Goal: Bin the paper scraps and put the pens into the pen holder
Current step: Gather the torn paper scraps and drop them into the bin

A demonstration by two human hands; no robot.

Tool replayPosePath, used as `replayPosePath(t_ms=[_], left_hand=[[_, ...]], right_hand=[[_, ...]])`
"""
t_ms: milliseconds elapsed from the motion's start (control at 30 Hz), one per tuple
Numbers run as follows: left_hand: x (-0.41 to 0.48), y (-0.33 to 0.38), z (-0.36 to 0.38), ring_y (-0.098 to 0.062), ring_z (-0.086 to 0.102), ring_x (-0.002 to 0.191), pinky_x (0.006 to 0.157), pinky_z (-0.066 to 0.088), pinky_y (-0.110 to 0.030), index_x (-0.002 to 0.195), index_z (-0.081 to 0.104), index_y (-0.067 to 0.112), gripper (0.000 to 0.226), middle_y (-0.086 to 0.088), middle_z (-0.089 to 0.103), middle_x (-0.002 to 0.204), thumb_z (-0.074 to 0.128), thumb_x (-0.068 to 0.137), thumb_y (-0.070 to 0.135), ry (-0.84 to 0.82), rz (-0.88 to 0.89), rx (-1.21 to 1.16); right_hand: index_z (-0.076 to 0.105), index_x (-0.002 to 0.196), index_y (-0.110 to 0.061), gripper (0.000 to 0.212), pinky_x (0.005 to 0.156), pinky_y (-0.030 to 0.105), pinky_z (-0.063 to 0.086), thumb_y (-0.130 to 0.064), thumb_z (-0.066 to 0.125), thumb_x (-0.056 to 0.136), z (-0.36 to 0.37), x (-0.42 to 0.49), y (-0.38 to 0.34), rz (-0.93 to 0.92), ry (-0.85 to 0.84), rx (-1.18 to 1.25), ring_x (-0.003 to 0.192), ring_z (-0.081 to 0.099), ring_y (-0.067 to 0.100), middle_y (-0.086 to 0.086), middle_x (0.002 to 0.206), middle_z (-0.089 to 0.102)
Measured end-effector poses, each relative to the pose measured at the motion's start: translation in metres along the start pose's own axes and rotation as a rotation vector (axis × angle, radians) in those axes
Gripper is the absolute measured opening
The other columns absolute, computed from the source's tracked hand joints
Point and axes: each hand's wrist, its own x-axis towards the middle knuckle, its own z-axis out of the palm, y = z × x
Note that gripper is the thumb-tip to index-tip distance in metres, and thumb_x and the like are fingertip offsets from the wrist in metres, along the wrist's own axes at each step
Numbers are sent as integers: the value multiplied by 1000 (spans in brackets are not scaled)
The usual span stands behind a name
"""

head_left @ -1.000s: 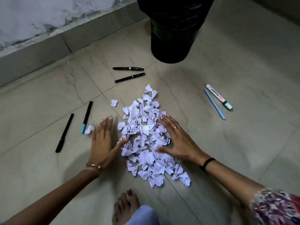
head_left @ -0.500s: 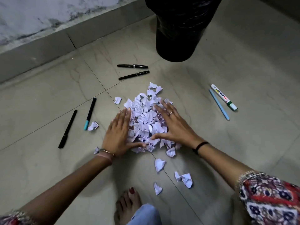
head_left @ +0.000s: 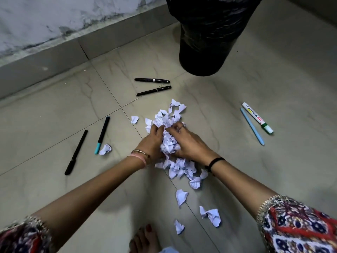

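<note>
A heap of torn white paper scraps [head_left: 170, 146] lies on the tiled floor in the middle. My left hand [head_left: 152, 141] and my right hand [head_left: 189, 143] press in from both sides and clasp a bunch of the scraps between them. Loose scraps [head_left: 181, 197] trail toward me, and one scrap [head_left: 105, 149] lies to the left. Two black pens [head_left: 152, 80] lie beyond the heap. A black marker [head_left: 76, 152] and a teal-capped pen [head_left: 102, 134] lie at left. A whiteboard marker [head_left: 257, 117] and a light blue pen [head_left: 252, 126] lie at right. No pen holder is in view.
A black bin lined with a bag [head_left: 206, 39] stands beyond the heap at top centre. A grey skirting and wall [head_left: 54, 57] run along the far left. My bare foot [head_left: 144, 238] rests at the bottom edge.
Both hands have swept inward from flat on either side of the spread heap, closed together and gathered the scraps into a bunch. Some scraps were left behind near my foot.
</note>
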Motion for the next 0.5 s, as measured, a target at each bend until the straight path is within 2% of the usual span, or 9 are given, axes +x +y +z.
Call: replayPosePath(t_ms=[67, 133, 167, 233, 300, 367, 433, 500], left_hand=[[2, 2, 1, -47, 57, 99, 76, 47, -44, 137, 29, 7, 70, -21, 37, 130, 61, 75, 4, 57, -15, -100], [3, 2, 0, -43, 55, 106, 85, 47, -41, 135, 34, 8, 63, -22, 44, 125, 58, 77, 4, 62, -41, -226], [3, 3, -3, -41, 53, 109, 88, 45, -37, 134, 37, 9, 60, -22, 47, 123, 58, 79, 5, 49, -45, -275], [3, 4, -12, -37, 53, 111, 88, 42, -31, 130, 43, 9, 52, -22, 53, 123, 61, 81, 10, 36, -35, -338], [2, 5, -26, -35, 55, 110, 85, 42, -31, 125, 47, 7, 47, -19, 58, 122, 64, 82, 13, 45, -12, -369], [-1, 7, -40, -30, 56, 108, 84, 43, -32, 124, 47, 4, 46, -14, 60, 119, 65, 81, 12, 45, 1, -411], [-3, 8, -55, -22, 56, 101, 87, 45, -33, 121, 49, 10, 44, -9, 61, 113, 65, 80, 9, 9, -21, -463], [-3, 12, -74, -22, 57, 89, 87, 49, -41, 104, 53, 18, 33, -11, 63, 98, 67, 74, 13, -30, -20, -552]], right_hand=[[40, 137, -20, 72, 84, 41, 51, -6, 68, 72, 7, -1, -4, 30, 58, 156, 110, 56, 36, 10, 134, 39], [45, 137, -17, 68, 97, 35, 46, -1, 67, 74, 11, -2, -6, 76, 108, 313, 119, 53, 32, 12, 137, 45], [49, 135, -14, 65, 98, 28, 43, -1, 68, 75, 11, -2, -6, 97, 129, 386, 120, 52, 28, 12, 134, 50], [60, 124, -10, 52, 85, 9, 39, -2, 72, 74, 4, -2, -3, 112, 148, 492, 109, 56, 19, 10, 120, 61], [67, 108, -13, 37, 73, 1, 36, -6, 75, 73, -9, -3, 4, 118, 125, 549, 98, 59, 16, 6, 107, 67], [66, 97, -15, 26, 67, 5, 37, -9, 75, 74, -26, -8, 8, 138, 83, 582, 88, 59, 14, 1, 97, 65], [64, 93, -19, 23, 64, 13, 40, -8, 73, 75, -48, -14, 12, 162, 46, 630, 78, 57, 6, -7, 90, 64], [63, 86, -28, 24, 61, 13, 41, -8, 73, 76, -77, -20, 14, 173, 24, 703, 68, 55, -3, -17, 82, 63]])
